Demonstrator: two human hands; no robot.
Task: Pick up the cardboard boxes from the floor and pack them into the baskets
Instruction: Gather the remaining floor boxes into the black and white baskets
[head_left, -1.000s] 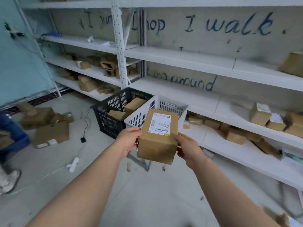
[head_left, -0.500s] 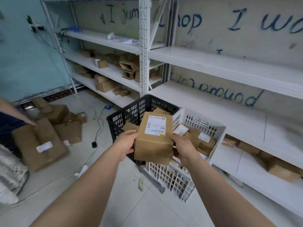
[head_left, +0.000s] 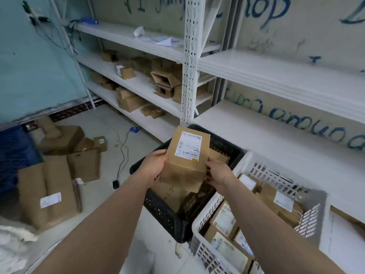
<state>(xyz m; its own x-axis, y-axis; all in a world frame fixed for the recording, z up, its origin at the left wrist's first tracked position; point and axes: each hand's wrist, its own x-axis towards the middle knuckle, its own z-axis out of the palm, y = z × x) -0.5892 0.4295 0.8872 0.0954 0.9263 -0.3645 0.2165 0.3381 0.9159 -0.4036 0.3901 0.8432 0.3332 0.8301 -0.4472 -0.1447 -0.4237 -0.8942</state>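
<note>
Holding the cardboard box (head_left: pixel 186 161) over the black basket's (head_left: pixel 164 214) open mouth.
I grip its left side with my left hand (head_left: pixel 153 167) and its right edge with my right hand (head_left: pixel 219 174); the white basket's (head_left: pixel 199 246) rim lies just right of that hand.

A: What are we looking through?
B: One view, head-worn, wide-angle. We look forward and steeply down, along the forearms.
A: How near are we?
B: Close. Left hand (head_left: pixel 153 167) and right hand (head_left: pixel 218 174) sit mid-frame and hold the cardboard box (head_left: pixel 187 155). The black basket (head_left: pixel 167 220) is right under it, the white basket (head_left: pixel 205 214) at lower right.
A: Facing?
B: Toward the white shelving (head_left: pixel 190 56) and lettered wall (head_left: pixel 316 26). Floor (head_left: pixel 110 123) fills our left. Straight lines bow at the edges.
</note>
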